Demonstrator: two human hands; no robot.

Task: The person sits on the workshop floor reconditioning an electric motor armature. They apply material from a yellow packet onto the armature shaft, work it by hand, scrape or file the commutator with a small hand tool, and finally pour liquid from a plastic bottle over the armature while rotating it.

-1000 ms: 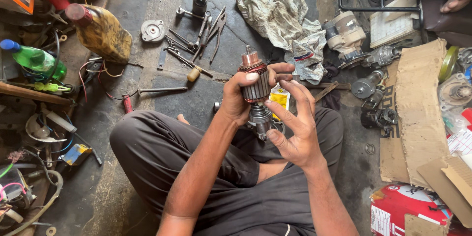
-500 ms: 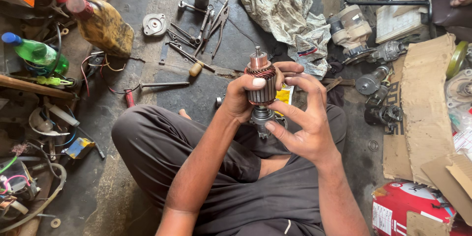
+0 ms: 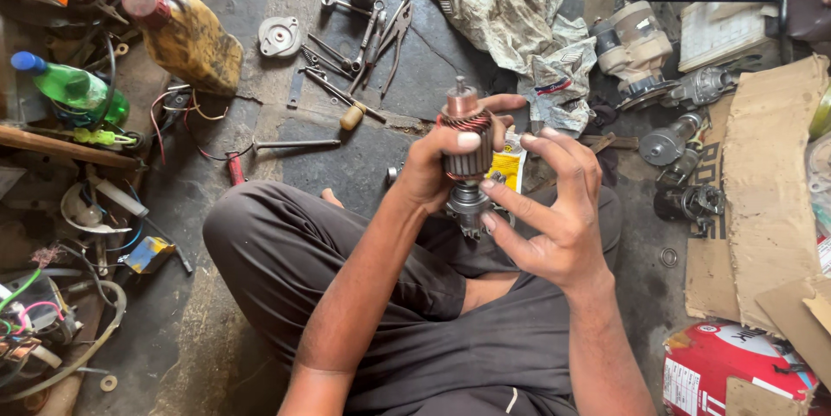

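Sitting cross-legged on the concrete floor [image 3: 363,165], the person holds a motor armature [image 3: 466,156] upright above the lap; the left hand [image 3: 441,165] is wrapped around its ribbed steel core, thumb across the front and fingers curled behind, just below the copper windings and the copper-coloured end; the right hand [image 3: 554,208] stands just beside it, fingers loosely spread, the fingertips [image 3: 486,184] touching the lower part near the small gear; whether they press or merely rest I cannot tell; a yellow tube [image 3: 509,165] shows behind the armature; toward the far edge of the floor lie wrenches and pliers [image 3: 372,31], a crumpled cloth [image 3: 511,0], and a screwdriver [image 3: 342,103]; a green bottle [image 3: 74,87] lies at the left edge.
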